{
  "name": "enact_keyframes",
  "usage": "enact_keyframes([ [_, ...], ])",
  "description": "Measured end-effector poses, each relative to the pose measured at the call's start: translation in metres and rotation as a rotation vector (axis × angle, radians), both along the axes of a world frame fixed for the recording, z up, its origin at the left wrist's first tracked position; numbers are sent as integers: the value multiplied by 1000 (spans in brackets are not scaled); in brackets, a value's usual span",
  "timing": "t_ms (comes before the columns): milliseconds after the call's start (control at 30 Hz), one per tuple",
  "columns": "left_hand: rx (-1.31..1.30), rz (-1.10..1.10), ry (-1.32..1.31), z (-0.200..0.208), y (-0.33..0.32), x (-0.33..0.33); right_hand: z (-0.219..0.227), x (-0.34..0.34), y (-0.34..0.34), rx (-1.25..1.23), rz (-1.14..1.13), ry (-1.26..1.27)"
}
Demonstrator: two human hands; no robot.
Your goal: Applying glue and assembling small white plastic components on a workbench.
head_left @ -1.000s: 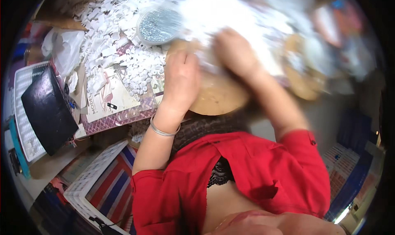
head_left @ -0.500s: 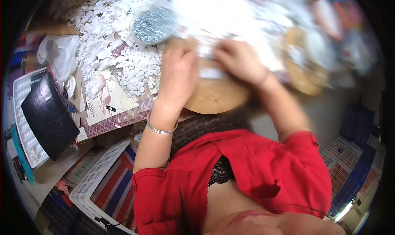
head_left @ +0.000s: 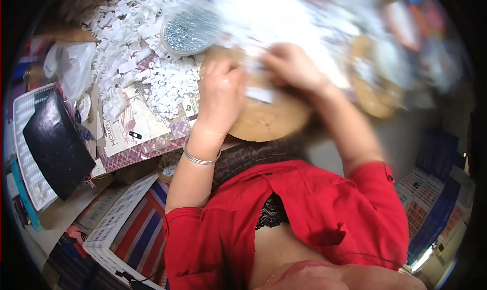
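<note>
My left hand (head_left: 221, 94) is over the left side of a round tan board (head_left: 271, 122), its fingers curled together at the tips. Opposite it, my right hand (head_left: 296, 67) is bent inward, thumb and fingers drawn close and somewhat blurred. What either hand holds is too small or hidden to make out. A small white rectangular piece (head_left: 259, 94) lies on the board between the hands. Just beyond my left hand stands a clear round tub (head_left: 190, 31) full of small shiny metal pieces.
Small round white parts (head_left: 165, 87) and flat white pieces (head_left: 124, 36) are heaped at the left. A glaring bright patch washes out the far middle. Another tan disc (head_left: 373, 82) is at the right. A black tray (head_left: 58, 143) sits at the left, above a white crate (head_left: 122, 219).
My right hand has shifted slightly up and left, and more of the white rectangular piece shows on the board. My left hand has hardly moved.
</note>
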State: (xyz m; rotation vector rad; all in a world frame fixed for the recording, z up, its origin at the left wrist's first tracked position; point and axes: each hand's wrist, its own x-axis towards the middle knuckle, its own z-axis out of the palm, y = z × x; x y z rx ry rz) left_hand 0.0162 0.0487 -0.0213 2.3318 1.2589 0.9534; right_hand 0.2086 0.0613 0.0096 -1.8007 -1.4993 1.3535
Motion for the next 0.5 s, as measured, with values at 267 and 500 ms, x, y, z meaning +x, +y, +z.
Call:
enact_keyframes([
  [267, 25, -19, 0, -7, 2, -3, -10, 5, 1, 245, 190, -314],
  [500, 80, 64, 45, -2, -5, 0, -1, 10, 8, 372, 242, -499],
])
